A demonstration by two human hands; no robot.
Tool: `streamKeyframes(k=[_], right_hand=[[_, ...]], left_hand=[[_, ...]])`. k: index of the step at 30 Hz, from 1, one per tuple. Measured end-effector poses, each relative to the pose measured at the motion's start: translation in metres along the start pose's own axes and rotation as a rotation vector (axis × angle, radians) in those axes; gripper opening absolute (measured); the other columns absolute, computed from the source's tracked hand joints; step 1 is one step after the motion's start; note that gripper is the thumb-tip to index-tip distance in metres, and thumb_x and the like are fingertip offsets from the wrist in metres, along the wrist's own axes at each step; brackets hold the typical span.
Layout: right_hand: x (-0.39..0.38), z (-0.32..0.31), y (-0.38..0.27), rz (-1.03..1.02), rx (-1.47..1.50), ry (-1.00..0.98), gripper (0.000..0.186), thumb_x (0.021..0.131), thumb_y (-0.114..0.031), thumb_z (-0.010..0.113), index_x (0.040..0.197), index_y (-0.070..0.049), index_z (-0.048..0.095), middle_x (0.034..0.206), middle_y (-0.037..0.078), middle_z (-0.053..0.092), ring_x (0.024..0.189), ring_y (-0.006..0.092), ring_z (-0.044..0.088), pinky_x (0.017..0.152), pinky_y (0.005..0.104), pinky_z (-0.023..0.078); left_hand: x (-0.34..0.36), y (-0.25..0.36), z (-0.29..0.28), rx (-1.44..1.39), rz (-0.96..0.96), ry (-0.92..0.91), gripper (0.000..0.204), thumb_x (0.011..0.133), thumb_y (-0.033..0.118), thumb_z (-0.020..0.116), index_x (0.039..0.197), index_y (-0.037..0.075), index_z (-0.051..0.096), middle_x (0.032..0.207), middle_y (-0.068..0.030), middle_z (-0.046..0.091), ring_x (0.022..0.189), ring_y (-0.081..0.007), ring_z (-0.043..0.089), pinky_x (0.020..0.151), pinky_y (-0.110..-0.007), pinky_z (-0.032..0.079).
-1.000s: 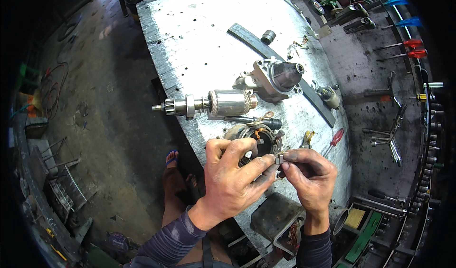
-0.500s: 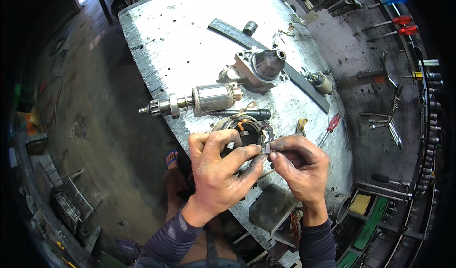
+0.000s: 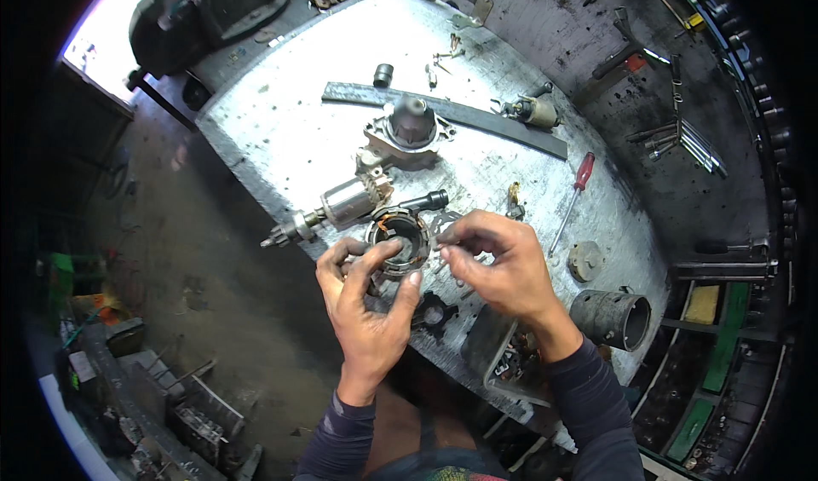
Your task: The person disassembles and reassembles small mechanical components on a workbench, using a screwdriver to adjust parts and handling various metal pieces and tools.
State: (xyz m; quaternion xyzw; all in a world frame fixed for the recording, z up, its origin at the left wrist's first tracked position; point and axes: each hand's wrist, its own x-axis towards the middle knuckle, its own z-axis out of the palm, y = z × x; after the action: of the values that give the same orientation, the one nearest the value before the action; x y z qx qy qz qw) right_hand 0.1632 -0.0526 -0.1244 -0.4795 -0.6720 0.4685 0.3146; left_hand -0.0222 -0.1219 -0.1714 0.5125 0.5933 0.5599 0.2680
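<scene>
A round brush holder (image 3: 394,214) with copper leads on its ring lies near the table's left edge, in front of me. My left hand (image 3: 372,317) grips it, with the index finger reaching over its opening and the thumb by its near right rim. At the ring's right side, my right hand (image 3: 504,266) has thumb and index finger drawn together; what they pinch is too small to make out. Just beyond the ring lie a black socket tool (image 3: 426,201) and a motor armature (image 3: 348,201) with its geared shaft pointing left.
Past the armature stands a cone-shaped metal housing (image 3: 413,130), before a flat dark bar (image 3: 511,129). A solenoid (image 3: 538,112) and a red-handled screwdriver (image 3: 584,172) lie at right. Nearer are a round cap (image 3: 585,262), a hollow cylinder (image 3: 596,317) and a metal tray (image 3: 487,345).
My hands have moved apart; the left fingers have gone from a small grey block to the ring. My right hand stays at the ring's right side. The whole view has shifted and turned.
</scene>
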Motion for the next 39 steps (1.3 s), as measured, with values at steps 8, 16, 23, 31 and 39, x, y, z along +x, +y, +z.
streamKeyframes(k=[8,16,23,31,39], right_hand=[[-0.044,-0.029,-0.04,-0.018,0.199,0.083,0.01,0.095,0.0,0.073,0.103,0.004,0.069,0.108,0.009,0.071,0.098,0.0129,0.068,0.089,0.0273,0.057],[-0.17,-0.016,-0.071,0.103,0.517,0.276,0.012,0.09,0.002,0.075,0.09,0.001,0.063,0.117,0.014,0.072,0.094,0.0095,0.067,0.082,0.0254,0.058],[-0.257,0.028,-0.065,0.137,1.048,0.535,0.017,0.091,0.001,0.078,0.097,0.004,0.062,0.12,0.027,0.067,0.098,0.0266,0.074,0.083,0.0374,0.066],[-0.294,0.112,-0.072,0.169,1.136,0.969,0.012,0.09,0.004,0.075,0.099,0.005,0.068,0.116,0.024,0.068,0.095,0.0288,0.075,0.079,0.0381,0.066],[-0.32,0.105,-0.081,0.314,0.732,1.147,0.013,0.091,0.001,0.079,0.102,0.005,0.072,0.107,0.019,0.072,0.089,0.024,0.072,0.077,0.0332,0.062]], left_hand=[[-0.022,0.056,-0.056,-1.44,-0.863,-0.173,0.052,0.1,0.025,0.048,0.142,-0.006,0.054,0.139,-0.029,0.06,0.124,-0.0383,0.059,0.111,-0.048,0.046],[-0.019,0.099,-0.053,-1.391,-0.833,-0.58,0.055,0.094,-0.002,0.049,0.149,-0.008,0.049,0.153,-0.0288,0.052,0.145,-0.0402,0.05,0.123,-0.051,0.04],[0.004,0.103,-0.029,-0.607,-0.801,-0.911,0.03,0.104,0.005,0.066,0.13,-0.008,0.059,0.118,-0.0158,0.07,0.109,-0.0262,0.074,0.091,-0.038,0.063],[-0.014,0.114,0.024,-0.025,0.341,-1.469,0.03,0.092,0.005,0.072,0.122,0.001,0.066,0.122,-0.0203,0.069,0.108,-0.0426,0.069,0.09,-0.047,0.057],[-0.074,0.129,0.068,0.185,0.841,-1.256,0.046,0.093,0.005,0.068,0.138,0.005,0.063,0.139,-0.0229,0.063,0.123,-0.0443,0.062,0.103,-0.048,0.052]])
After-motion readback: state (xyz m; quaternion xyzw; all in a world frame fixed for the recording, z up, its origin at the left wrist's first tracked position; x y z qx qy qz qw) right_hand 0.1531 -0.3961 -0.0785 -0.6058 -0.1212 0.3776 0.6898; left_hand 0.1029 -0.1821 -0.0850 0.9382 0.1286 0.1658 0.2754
